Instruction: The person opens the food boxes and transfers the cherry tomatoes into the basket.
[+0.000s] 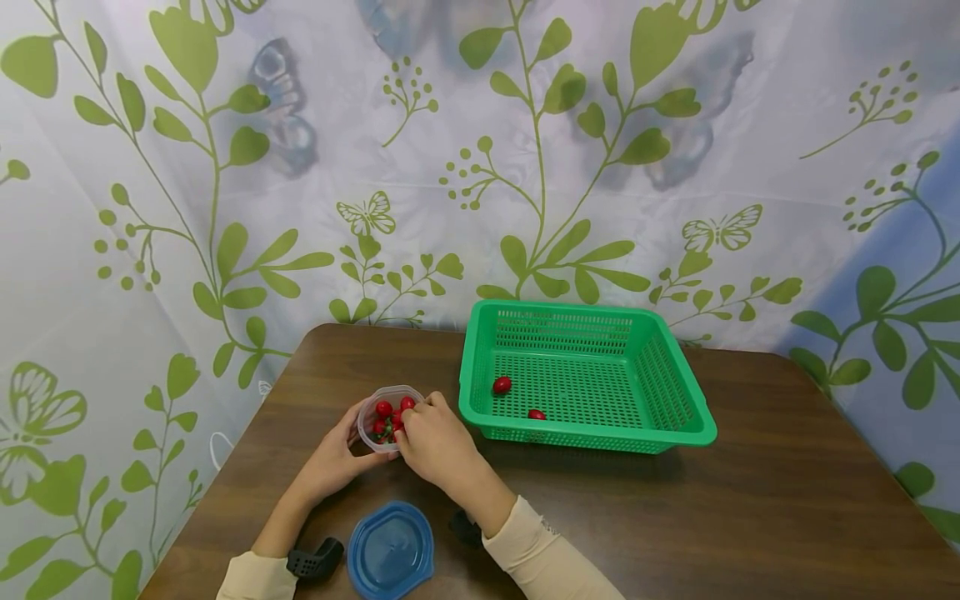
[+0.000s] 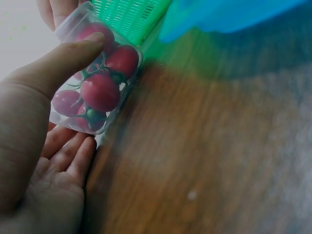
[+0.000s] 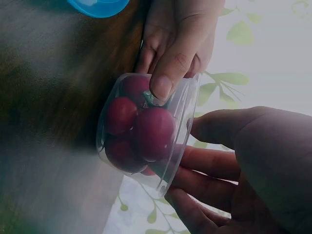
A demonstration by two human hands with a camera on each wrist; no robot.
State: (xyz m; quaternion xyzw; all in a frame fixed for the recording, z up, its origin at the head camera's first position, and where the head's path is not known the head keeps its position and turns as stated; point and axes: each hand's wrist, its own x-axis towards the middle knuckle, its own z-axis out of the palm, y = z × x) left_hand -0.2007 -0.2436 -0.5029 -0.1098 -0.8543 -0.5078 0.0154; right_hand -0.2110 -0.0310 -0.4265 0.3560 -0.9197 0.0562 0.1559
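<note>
A clear plastic tub [image 1: 372,443] holding several cherry tomatoes [image 1: 384,409] is tilted over the left part of the table. My left hand [image 1: 335,463] grips it from the left, thumb against one side and fingers on the opposite side. At the tub's mouth is my right hand [image 1: 442,442]. In the right wrist view its thumb and fingers [image 3: 209,163] stand apart at the rim, some fingertips behind the plastic, with no tomato visible between them. Green stems show among the tomatoes [image 2: 100,92] in the left wrist view.
A green basket [image 1: 675,436] stands right of the hands, with two red tomatoes [image 1: 502,385] on its mesh floor. Below the hands a blue lid [image 1: 390,550] lies on the brown wooden table [image 1: 780,500]. A leaf-patterned curtain [image 1: 420,200] hangs behind.
</note>
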